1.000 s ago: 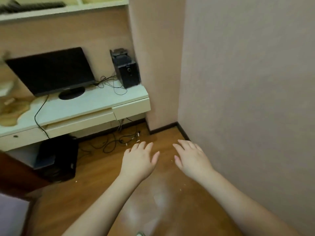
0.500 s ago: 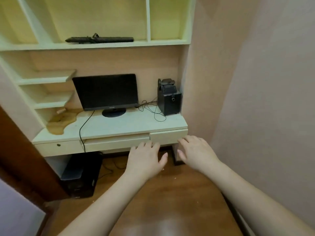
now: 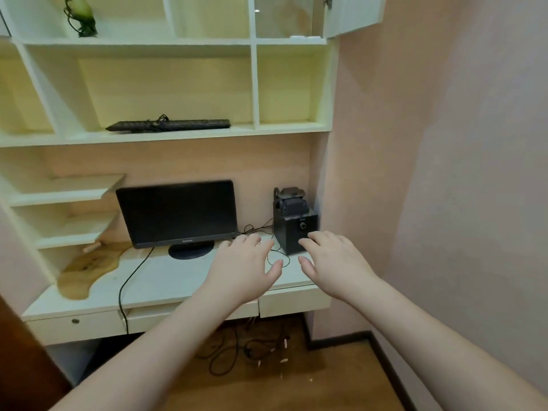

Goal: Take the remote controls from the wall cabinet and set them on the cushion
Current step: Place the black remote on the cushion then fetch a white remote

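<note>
My left hand [image 3: 246, 268] and my right hand [image 3: 332, 259] are stretched out in front of me over the white desk [image 3: 166, 280], palms down, fingers apart, holding nothing. High at the top right is the wall cabinet [image 3: 284, 16], its door [image 3: 353, 13] swung open to the right. A thin white object [image 3: 302, 37] lies on that cabinet's shelf; I cannot tell whether it is a remote control. No cushion is in view.
A black monitor [image 3: 178, 215] and a black speaker [image 3: 296, 229] stand on the desk. A black keyboard [image 3: 169, 126] lies on a shelf above. Cables [image 3: 237, 351] lie on the wooden floor under the desk. A pink wall [image 3: 459, 173] runs close on my right.
My view has tilted upward from the floor to the shelves and the open wall cabinet. Both hands stayed open and rose with it, now over the desk.
</note>
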`<action>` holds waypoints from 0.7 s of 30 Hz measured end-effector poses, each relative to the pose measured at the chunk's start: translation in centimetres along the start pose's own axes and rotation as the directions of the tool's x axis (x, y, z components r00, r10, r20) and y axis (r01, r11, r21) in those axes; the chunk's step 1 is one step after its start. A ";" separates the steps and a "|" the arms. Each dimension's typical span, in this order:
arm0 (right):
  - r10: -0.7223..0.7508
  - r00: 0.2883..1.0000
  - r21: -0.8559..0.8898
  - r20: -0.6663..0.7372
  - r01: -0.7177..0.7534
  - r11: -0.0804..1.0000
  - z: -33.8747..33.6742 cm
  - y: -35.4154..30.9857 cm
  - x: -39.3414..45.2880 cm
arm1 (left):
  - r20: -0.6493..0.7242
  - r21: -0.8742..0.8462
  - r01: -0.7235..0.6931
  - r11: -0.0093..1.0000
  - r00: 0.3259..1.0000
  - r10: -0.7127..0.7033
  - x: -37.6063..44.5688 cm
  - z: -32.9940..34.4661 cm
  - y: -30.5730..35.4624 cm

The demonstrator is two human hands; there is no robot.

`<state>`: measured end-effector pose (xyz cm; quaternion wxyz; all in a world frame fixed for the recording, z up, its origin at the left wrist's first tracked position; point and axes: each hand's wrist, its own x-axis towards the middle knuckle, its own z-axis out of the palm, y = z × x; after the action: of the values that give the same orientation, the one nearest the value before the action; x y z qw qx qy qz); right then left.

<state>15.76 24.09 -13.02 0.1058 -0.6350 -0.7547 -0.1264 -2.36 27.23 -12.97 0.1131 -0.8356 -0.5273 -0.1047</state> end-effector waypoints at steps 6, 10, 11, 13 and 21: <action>-0.006 0.998 0.040 -0.057 0.008 0.999 0.2 5.6 5.0 | -0.027 0.005 -0.023 1.000 0.999 0.023 7.1 -0.7 1.3; -0.031 0.998 0.030 -0.048 0.032 0.999 0.2 8.1 8.4 | -0.055 0.025 -0.030 0.999 0.998 0.031 10.8 -1.1 1.4; -0.038 0.998 0.023 -0.047 0.039 0.999 0.2 8.6 9.2 | -0.063 0.033 -0.028 0.999 0.998 0.031 11.7 -1.2 1.2; -0.050 0.997 0.008 -0.055 0.050 0.999 0.0 9.3 10.8 | -0.080 0.041 -0.021 0.999 0.996 0.025 13.2 -1.3 0.7; -0.038 0.995 -0.028 -0.094 0.036 0.999 -0.3 9.7 17.7 | -0.147 0.053 -0.029 0.998 0.989 0.037 19.0 -0.8 -2.4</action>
<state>22.33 42.05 -6.53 0.1306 -0.6156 -0.7587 -0.1684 3.44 44.26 -6.48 0.1748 -0.8310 -0.5062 -0.1509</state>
